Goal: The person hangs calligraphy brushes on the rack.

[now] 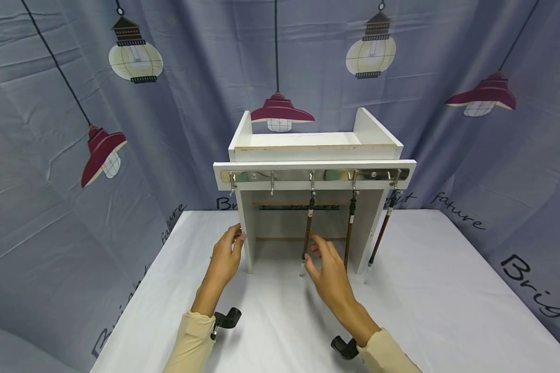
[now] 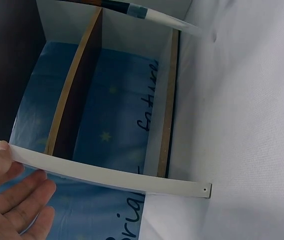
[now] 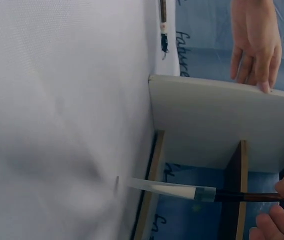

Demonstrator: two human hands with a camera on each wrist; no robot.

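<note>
A white wooden shelf unit [image 1: 316, 154] stands on the table, with a metal hook rail across its front. Three brushes with brown handles hang from hooks: a middle brush [image 1: 309, 220], another brush [image 1: 350, 228] and a right-hand brush [image 1: 383, 230]. My left hand [image 1: 226, 256] is at the unit's left side panel [image 2: 107, 172], its thumb tip touching the panel's edge. Beside the middle brush is my right hand [image 1: 329, 274], fingers loosely bent. In the right wrist view this brush's handle [image 3: 256, 197] passes between thumb and fingers; its pale tip [image 3: 174, 190] points down.
Two left hooks, including a hook [image 1: 272, 184], carry nothing. Another brown-handled brush [image 3: 163, 30] lies on the table beyond the left panel. A white cloth [image 1: 424, 290] covers the table. A blue-grey curtain [image 1: 177, 103] printed with lamps surrounds it.
</note>
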